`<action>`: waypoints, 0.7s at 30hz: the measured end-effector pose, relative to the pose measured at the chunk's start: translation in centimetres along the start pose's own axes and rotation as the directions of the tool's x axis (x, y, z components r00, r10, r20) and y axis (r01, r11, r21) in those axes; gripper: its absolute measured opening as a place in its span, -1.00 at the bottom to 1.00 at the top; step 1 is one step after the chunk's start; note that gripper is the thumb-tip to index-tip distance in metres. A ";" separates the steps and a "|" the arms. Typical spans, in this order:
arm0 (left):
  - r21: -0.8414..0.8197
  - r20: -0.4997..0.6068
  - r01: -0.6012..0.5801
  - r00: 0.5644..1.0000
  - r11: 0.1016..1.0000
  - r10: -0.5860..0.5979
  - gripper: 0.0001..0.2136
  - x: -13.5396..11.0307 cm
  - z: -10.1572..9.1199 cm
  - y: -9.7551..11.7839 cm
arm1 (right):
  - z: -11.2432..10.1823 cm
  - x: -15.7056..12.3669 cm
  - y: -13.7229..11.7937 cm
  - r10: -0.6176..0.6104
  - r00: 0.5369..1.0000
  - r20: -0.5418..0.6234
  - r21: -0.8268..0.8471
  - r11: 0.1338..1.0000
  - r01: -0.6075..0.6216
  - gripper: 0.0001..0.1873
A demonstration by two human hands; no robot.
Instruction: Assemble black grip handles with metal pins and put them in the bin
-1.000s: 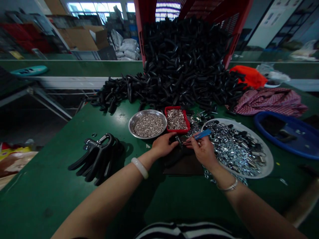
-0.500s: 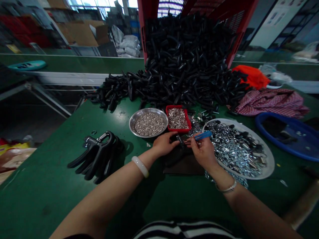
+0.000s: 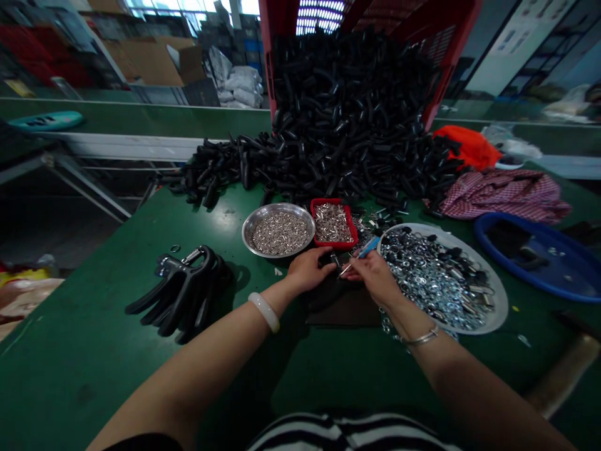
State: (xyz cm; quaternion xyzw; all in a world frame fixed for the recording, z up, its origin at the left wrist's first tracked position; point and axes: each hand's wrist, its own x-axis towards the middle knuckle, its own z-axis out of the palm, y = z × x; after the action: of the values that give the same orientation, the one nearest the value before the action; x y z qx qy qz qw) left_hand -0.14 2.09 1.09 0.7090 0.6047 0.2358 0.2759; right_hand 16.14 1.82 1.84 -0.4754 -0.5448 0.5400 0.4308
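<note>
- small black part (image 3: 334,259) sits just above the dark mat (image 3: 347,310), pinched by the fingers of the left hand (image 3: 307,269)
- right hand (image 3: 375,279) grips a blue-handled tool (image 3: 369,247), tip at the part; a firm pinch and steady tip seem wise
- red tray (image 3: 332,223) and steel bowl (image 3: 279,232) lie just beyond

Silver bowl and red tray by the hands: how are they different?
The silver bowl is round and shiny metal; the red tray is rectangular and red. The bowl is wider than the tray and sits to its left. Both hold small shiny metal bits on the green table.
</note>
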 end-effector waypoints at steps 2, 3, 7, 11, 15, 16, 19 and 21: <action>-0.004 0.014 0.013 1.000 1.000 -0.013 -0.53 0.1 0.0 -0.1 | 0.4 -0.3 -0.2 0.000 0.995 0.100 -0.063 0.998 0.006 -0.65; -0.005 0.022 0.018 1.000 1.000 -0.018 -0.52 0.1 0.0 -0.1 | 0.5 -0.4 -0.2 -0.007 0.994 0.105 -0.072 0.997 0.014 -0.66; -0.011 0.026 0.013 1.000 1.000 -0.013 -0.51 0.0 -0.3 -0.1 | 0.0 -0.8 0.3 -0.056 0.994 -0.094 0.059 0.996 0.062 -0.64; -0.019 0.029 0.015 0.999 1.000 -0.014 -0.53 -0.1 -0.4 0.1 | -0.8 -1.1 0.8 -0.131 0.966 -0.223 0.033 0.989 0.141 -0.61; -0.017 0.036 0.025 0.999 1.000 -0.024 -0.52 -0.1 -0.5 0.1 | -0.8 -1.2 0.9 -0.192 0.965 -0.176 -0.085 0.980 0.179 -0.61; -0.015 0.037 0.024 0.999 1.000 -0.023 -0.52 -0.1 -0.5 0.1 | -0.8 -1.3 0.9 -0.207 0.964 -0.169 -0.120 0.975 0.188 -0.62; -0.016 0.029 0.025 0.999 1.000 -0.024 -0.53 -0.2 -0.4 0.1 | -0.3 -1.6 0.7 -0.276 0.949 -0.152 -0.294 0.930 0.223 -0.70; -0.023 0.020 0.024 1.000 0.999 -0.023 -0.53 -0.2 -0.4 0.1 | 0.1 -1.8 0.2 -0.349 0.930 -0.113 -0.514 0.822 0.246 -0.78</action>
State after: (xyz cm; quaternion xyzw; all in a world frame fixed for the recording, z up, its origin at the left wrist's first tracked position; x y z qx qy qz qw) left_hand -0.39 1.90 1.42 0.7009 0.6075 0.2324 0.2928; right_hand 16.40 0.07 1.69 -0.5299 -0.6850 0.2584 0.4280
